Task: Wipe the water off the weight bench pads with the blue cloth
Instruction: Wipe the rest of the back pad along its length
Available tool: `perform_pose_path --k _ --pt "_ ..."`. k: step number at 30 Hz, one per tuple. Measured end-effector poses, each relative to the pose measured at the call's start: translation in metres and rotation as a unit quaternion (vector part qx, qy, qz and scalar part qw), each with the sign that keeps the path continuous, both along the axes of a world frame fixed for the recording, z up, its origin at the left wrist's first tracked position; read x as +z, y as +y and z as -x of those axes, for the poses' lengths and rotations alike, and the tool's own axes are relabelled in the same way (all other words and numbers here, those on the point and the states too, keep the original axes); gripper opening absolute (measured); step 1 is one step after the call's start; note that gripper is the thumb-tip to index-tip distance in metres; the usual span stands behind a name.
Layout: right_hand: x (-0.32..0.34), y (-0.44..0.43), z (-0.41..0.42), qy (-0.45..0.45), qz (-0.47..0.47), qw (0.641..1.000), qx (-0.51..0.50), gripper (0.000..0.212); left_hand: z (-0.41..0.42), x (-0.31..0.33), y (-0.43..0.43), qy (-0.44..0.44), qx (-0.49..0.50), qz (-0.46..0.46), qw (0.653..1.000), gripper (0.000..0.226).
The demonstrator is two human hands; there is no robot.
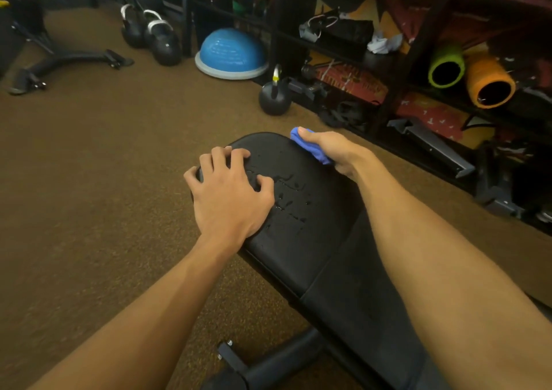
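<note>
A black weight bench pad (313,240) runs from the lower right toward the middle of the view. Water drops and streaks (291,194) lie on its far section. My left hand (227,192) rests on the pad's left side with fingertips curled against the surface, holding nothing. My right hand (334,150) grips the bunched blue cloth (310,146) at the pad's far right edge. Part of the cloth is hidden under my palm. A seam divides the far pad from the nearer pad (367,315).
Brown rubber floor (98,180) surrounds the bench. A black kettlebell (274,98) stands just beyond the pad, a blue balance dome (231,53) farther back. A dark storage rack (418,70) with foam rollers lines the right. The bench's base bar (268,365) sits below.
</note>
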State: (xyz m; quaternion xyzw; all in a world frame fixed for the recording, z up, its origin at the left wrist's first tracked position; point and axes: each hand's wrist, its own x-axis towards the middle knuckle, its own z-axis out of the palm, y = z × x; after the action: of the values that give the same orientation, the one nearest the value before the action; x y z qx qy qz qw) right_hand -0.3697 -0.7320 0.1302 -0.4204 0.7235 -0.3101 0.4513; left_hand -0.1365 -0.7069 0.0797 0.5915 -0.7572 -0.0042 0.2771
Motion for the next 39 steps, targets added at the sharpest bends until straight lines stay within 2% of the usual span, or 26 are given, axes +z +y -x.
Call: perform_pose_path --k 3,5,7,10,13,18,20,22,24,25,27,29,31,33,36,39 --pt "0.000 0.015 0.023 -0.061 -0.091 0.994 -0.006 0.036 0.001 0.000 0.000 0.000 0.003 0.000 1.000 0.051" --pt "-0.004 0.005 0.022 -0.038 -0.113 0.993 -0.008 0.046 0.002 -0.001 0.000 -0.002 0.005 0.002 1.000 0.051" --pt "-0.006 -0.016 0.010 0.014 -0.091 0.996 -0.014 0.055 0.002 -0.001 -0.001 -0.001 0.001 0.003 1.000 0.051" --pt "-0.002 -0.034 -0.014 0.094 -0.018 0.995 0.001 0.044 0.002 0.000 -0.001 0.002 -0.001 -0.002 1.000 0.051" --pt "0.000 -0.017 -0.009 0.079 -0.023 0.997 0.009 0.033 0.000 0.001 0.000 0.006 -0.004 -0.001 1.000 0.051" --pt "-0.015 0.041 0.043 0.060 -0.111 0.992 -0.010 0.068 0.000 0.002 0.001 0.008 -0.004 -0.002 1.000 0.051" --pt "-0.014 0.062 0.048 0.076 -0.088 0.993 -0.015 0.057 0.000 0.002 0.002 0.008 -0.002 0.000 1.000 0.051" --pt "-0.014 0.083 0.039 0.180 -0.024 0.983 -0.005 0.048 0.000 0.002 0.003 0.009 -0.003 0.000 1.000 0.050" --pt "-0.022 0.101 0.022 0.297 0.060 0.953 -0.004 0.042 0.000 0.002 0.003 0.008 -0.002 -0.001 1.000 0.051" --pt "-0.026 0.112 0.011 0.325 0.100 0.940 -0.002 0.042 0.000 0.003 0.003 0.008 -0.002 -0.003 1.000 0.051" --pt "-0.033 0.131 -0.003 0.332 0.152 0.930 0.033 0.048 -0.001 0.002 0.003 0.009 -0.003 -0.003 1.000 0.050" --pt "-0.036 0.140 -0.004 0.317 0.163 0.933 0.056 0.050 -0.001 0.001 0.003 0.013 -0.006 -0.003 1.000 0.051" --pt "-0.033 0.130 -0.007 0.311 0.149 0.938 0.023 0.052 -0.001 0.002 0.003 0.014 -0.006 -0.006 1.000 0.052" --pt "-0.031 0.113 -0.023 0.343 0.120 0.932 -0.002 0.056 -0.002 0.003 0.003 0.013 -0.005 -0.013 1.000 0.052" --pt "-0.037 0.115 -0.051 0.357 0.143 0.922 0.042 0.057 -0.003 0.004 0.003 0.014 -0.009 -0.022 1.000 0.053" --pt "-0.041 0.152 -0.044 0.368 0.158 0.913 0.078 0.056 -0.003 0.003 0.004 0.014 -0.013 -0.021 1.000 0.053"
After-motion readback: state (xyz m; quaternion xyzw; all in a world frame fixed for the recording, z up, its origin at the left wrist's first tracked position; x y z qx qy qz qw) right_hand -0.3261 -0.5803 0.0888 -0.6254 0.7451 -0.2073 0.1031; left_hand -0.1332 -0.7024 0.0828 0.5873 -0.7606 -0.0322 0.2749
